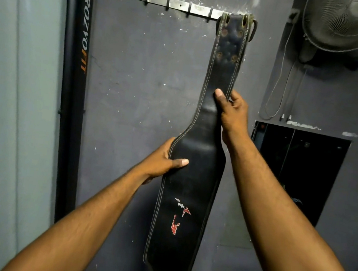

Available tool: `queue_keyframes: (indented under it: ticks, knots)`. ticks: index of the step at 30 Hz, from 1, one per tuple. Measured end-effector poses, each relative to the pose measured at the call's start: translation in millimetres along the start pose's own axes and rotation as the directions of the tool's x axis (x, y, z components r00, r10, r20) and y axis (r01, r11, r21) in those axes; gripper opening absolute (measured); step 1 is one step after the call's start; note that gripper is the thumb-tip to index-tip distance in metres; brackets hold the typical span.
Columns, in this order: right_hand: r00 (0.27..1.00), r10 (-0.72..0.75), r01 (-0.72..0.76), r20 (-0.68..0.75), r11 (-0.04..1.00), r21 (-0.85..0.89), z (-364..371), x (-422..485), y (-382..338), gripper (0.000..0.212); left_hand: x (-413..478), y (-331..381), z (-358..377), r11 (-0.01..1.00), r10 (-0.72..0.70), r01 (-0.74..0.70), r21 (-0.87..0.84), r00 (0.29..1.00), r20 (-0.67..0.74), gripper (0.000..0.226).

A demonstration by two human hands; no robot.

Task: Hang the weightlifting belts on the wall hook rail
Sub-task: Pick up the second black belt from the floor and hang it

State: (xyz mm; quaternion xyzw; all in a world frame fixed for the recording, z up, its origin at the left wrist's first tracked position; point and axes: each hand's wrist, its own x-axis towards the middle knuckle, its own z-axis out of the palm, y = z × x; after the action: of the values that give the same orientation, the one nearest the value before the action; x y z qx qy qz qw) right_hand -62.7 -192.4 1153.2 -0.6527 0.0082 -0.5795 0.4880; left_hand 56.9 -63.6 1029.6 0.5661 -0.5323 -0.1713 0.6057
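A black leather weightlifting belt (191, 189) with white stitching and a red logo hangs lengthwise in front of the dark wall. Its buckle end sits at the right end of the metal hook rail (179, 4); whether it is caught on a hook I cannot tell. My right hand (230, 112) grips the narrow strap part, thumb on the front. My left hand (165, 161) holds the left edge of the wide back pad, thumb across its face. The rail's other hooks, to the left, are bare.
A wall fan (350, 23) is mounted at the upper right, with cords hanging below it. A dark recessed opening (301, 165) lies right of the belt. A black upright post (74, 89) printed PROZVOFIT stands at the left beside a pale panel.
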Motion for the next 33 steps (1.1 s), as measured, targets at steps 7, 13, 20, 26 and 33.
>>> queue_keyframes:
  ticks: [7,13,20,26,33]
  knots:
    - [0.999,0.037,-0.038,0.035,0.999,0.012,-3,3,4,0.03,-11,-15,9,0.999,0.025,-0.021,0.045,0.996,-0.083,0.057]
    - [0.981,0.111,-0.109,0.16,0.994,-0.022,-12,-7,15,0.033,20,66,-4,0.983,-0.029,-0.002,-0.185,0.986,-0.164,0.043]
    - [0.937,0.162,-0.15,0.309,0.987,-0.061,-7,-36,28,0.023,73,182,-14,0.963,0.054,-0.163,-0.216,0.898,-0.438,0.043]
    - [0.914,0.181,-0.144,0.363,0.981,-0.128,-19,-44,33,0.035,71,184,-25,0.984,-0.175,0.164,-0.062,0.94,-0.291,0.057]
    - [0.906,0.239,-0.188,0.348,0.967,-0.173,-28,-51,38,0.034,71,180,-25,0.965,-0.251,0.225,-0.136,0.943,-0.22,0.042]
